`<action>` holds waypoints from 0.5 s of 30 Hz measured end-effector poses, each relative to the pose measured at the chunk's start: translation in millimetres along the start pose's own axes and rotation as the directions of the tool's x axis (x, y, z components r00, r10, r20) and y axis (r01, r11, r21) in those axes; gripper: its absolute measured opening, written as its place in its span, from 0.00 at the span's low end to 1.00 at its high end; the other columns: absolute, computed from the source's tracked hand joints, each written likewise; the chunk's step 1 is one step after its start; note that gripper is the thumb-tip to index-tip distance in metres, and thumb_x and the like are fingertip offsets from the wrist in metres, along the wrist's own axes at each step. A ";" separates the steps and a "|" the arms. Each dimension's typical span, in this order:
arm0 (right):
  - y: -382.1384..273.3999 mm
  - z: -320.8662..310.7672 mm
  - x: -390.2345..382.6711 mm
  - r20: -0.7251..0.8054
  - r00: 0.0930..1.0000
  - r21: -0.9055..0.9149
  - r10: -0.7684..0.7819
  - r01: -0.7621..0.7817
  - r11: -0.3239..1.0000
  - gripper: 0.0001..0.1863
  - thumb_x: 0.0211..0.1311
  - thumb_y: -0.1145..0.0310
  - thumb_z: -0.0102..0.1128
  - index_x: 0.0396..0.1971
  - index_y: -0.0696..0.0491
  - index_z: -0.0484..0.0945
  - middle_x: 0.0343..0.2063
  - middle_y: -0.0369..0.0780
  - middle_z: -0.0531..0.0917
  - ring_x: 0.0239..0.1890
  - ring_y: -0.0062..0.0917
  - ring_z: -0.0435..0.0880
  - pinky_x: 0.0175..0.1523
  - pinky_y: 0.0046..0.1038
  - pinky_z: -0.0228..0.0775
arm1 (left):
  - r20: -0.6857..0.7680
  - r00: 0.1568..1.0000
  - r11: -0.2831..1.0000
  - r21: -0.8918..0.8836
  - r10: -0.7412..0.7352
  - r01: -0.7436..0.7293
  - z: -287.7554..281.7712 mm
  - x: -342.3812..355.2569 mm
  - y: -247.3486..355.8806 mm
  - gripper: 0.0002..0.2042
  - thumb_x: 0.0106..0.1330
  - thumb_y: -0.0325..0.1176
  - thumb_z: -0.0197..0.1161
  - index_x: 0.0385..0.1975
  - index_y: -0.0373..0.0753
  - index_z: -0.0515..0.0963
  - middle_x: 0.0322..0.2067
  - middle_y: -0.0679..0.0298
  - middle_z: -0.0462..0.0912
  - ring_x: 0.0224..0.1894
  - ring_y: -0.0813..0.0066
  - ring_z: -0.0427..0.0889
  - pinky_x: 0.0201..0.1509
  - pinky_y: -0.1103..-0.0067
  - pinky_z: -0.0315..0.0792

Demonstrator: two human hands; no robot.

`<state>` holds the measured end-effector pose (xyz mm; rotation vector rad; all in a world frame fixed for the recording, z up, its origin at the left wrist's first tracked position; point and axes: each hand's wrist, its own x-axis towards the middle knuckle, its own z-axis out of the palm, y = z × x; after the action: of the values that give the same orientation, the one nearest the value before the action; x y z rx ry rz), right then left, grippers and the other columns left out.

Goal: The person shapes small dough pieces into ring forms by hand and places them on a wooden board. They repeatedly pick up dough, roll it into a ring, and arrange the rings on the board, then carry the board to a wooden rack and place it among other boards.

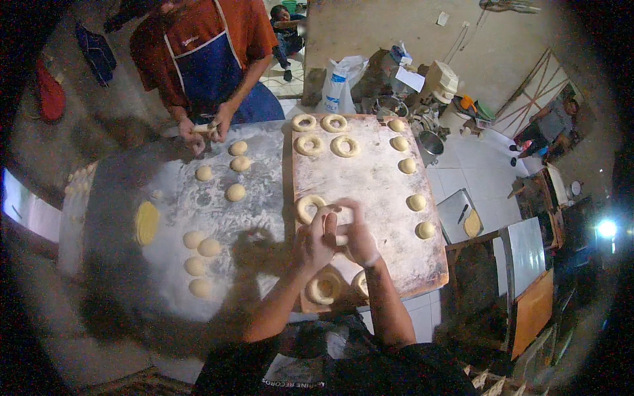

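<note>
Over the wooden board (373, 178), my left hand (314, 245) and my right hand (362, 243) are close together, slightly blurred, with fingers curled round a piece of pale dough (341, 237). Most of that dough is hidden by the fingers. One dough ring (310, 208) lies just beyond my left hand, partly covered. Nearer me, another dough ring (324, 288) rests by my left wrist, and a further one is half hidden by my right forearm. More dough rings (345, 146) sit at the board's far end. Several dough balls (416, 202) line its right side.
Left of the board, a floured metal table (264, 198) carries several dough balls (209, 247) and a flat yellow oval (146, 223). Across it, a co-worker in a blue apron (208, 76) handles a dough strip (203, 129). A metal tray (456, 211) stands at right.
</note>
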<state>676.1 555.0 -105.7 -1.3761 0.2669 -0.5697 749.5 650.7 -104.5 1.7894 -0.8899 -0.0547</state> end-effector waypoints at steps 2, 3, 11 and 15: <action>-3.5 -28.7 0.1 0.033 0.995 0.769 -0.098 0.038 0.638 0.28 0.69 0.40 0.32 0.54 0.48 0.60 0.10 0.35 0.71 0.10 0.20 0.68 0.15 0.22 0.59 | -0.046 0.997 0.995 -0.067 0.066 -0.069 14.6 12.5 7.7 0.14 0.73 0.40 0.46 0.41 0.39 0.75 0.28 0.53 0.83 0.32 0.48 0.83 0.33 0.62 0.75; -2.0 -37.4 4.6 -0.053 0.999 0.761 -0.002 0.041 0.648 0.35 0.65 0.33 0.31 0.56 0.50 0.59 0.07 0.33 0.67 0.07 0.20 0.63 0.12 0.22 0.55 | 0.133 0.983 0.988 -0.070 -0.130 0.140 20.5 14.2 10.7 0.14 0.71 0.41 0.47 0.42 0.37 0.75 0.30 0.53 0.80 0.35 0.54 0.80 0.43 0.64 0.71; -16.8 -97.2 36.0 0.176 0.889 0.253 0.422 -0.456 0.853 0.31 0.65 0.41 0.45 0.60 0.45 0.58 0.15 0.31 0.68 0.13 0.16 0.62 0.19 0.20 0.56 | 0.119 0.990 0.996 0.048 -0.075 0.070 70.3 47.2 -23.7 0.21 0.71 0.48 0.46 0.54 0.38 0.67 0.42 0.37 0.76 0.45 0.38 0.76 0.42 0.55 0.71; 10.3 -110.2 74.1 0.080 0.861 0.029 0.503 -0.506 0.862 0.32 0.66 0.44 0.47 0.62 0.45 0.53 0.22 0.38 0.74 0.18 0.22 0.71 0.23 0.26 0.65 | 0.192 0.886 0.905 0.159 -0.421 0.395 85.5 80.7 -42.0 0.28 0.66 0.48 0.54 0.60 0.37 0.63 0.52 0.39 0.70 0.49 0.37 0.74 0.54 0.53 0.67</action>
<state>685.4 423.6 -125.9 -1.2091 0.5348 -0.0865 792.5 540.7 -144.9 2.0859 -0.6626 -0.4941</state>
